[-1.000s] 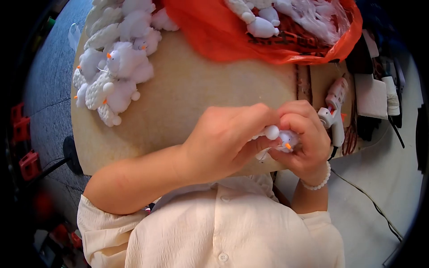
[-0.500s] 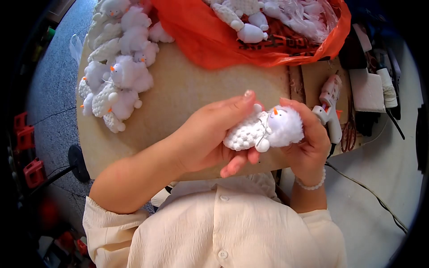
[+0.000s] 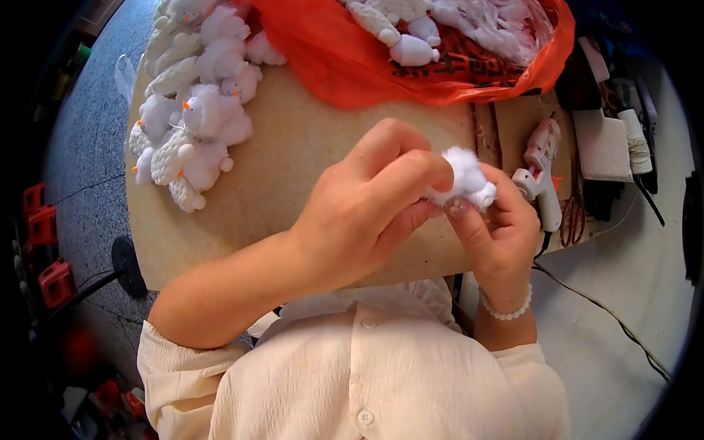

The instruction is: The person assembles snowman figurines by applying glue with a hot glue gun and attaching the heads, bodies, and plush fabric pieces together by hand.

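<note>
A small white snowman doll (image 3: 465, 176) is held between my hands above the near part of the table. Only its white fluff and a small rounded white end show; the orange nose and knitted body are hidden. My right hand (image 3: 504, 229) grips it from the right, with the thumb in front. From the left, my left hand (image 3: 370, 191) closes on its fluff with bent fingers, thumb and index finger meeting near the doll. The left fingertips are partly hidden.
Several finished-looking snowman dolls (image 3: 213, 117) lie heaped at the table's left. An orange-red plastic bag (image 3: 323, 66) with white doll parts stands at the back. To the right are a glue gun (image 3: 543, 172), scissors (image 3: 572, 220), a white block (image 3: 603, 147) and a thread spool (image 3: 633, 143).
The doll has been turned, so its face and knitted body no longer show. My left hand has moved from under the body to up around the fluff, fingers curled.
</note>
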`<state>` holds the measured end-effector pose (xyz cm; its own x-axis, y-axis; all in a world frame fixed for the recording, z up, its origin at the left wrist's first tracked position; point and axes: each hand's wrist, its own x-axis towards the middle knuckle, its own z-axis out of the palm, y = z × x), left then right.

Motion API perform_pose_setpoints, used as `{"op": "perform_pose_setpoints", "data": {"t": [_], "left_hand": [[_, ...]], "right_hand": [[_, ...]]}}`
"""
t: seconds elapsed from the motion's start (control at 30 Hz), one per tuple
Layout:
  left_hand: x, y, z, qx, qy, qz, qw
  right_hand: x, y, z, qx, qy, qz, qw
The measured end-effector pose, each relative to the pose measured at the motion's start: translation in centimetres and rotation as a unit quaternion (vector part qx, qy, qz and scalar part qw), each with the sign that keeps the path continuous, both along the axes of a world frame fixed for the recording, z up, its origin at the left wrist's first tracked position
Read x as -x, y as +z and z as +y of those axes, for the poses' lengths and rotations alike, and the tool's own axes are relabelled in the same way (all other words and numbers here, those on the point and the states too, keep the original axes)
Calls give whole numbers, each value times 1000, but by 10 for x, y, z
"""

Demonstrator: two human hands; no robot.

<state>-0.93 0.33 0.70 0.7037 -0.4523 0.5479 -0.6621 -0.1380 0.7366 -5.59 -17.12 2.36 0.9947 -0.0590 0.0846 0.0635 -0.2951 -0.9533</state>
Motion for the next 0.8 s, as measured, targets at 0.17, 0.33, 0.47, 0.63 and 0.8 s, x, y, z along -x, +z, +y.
{"op": "perform_pose_setpoints", "data": {"t": [0.17, 0.33, 0.47, 0.63, 0.8], "left_hand": [[1, -1, 0, 21, 7, 45, 999], [8, 8, 0, 50, 11, 314, 948], [7, 4, -1, 87, 6, 363, 928], [1, -9, -1, 20, 71, 96, 993], [2, -11, -5, 23, 96, 48, 994]], "right_hand": [[1, -1, 5, -7, -12, -29, 999], [4, -7, 5, 10, -12, -24, 1000], [4, 5, -1, 128, 6, -60, 990], [4, 30, -65, 491, -71, -104, 862], [7, 2, -102, 595, -36, -32, 802]]}}
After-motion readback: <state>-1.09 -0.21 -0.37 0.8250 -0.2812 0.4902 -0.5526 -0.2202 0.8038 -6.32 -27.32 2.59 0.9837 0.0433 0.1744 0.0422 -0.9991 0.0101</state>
